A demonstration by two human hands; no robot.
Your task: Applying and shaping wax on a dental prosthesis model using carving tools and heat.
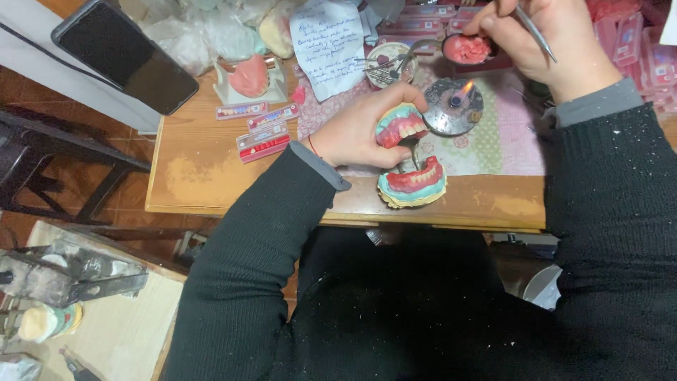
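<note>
Fingers (395,99) of left hand (360,130) closed around upper half of hinged denture model (409,159), teal casts, pink gums, at counter (211,176) front edge. Right hand (546,39) pinched one thin metal tool (532,28), tip over one small dish of pink wax (467,48). One lit burner (453,106) just beyond model, between both hands. Three tooth cards (257,130) left, one handwritten note (328,46), one dark phone (127,56). Both forearms in dark sleeves, wrists bent inward.
</note>
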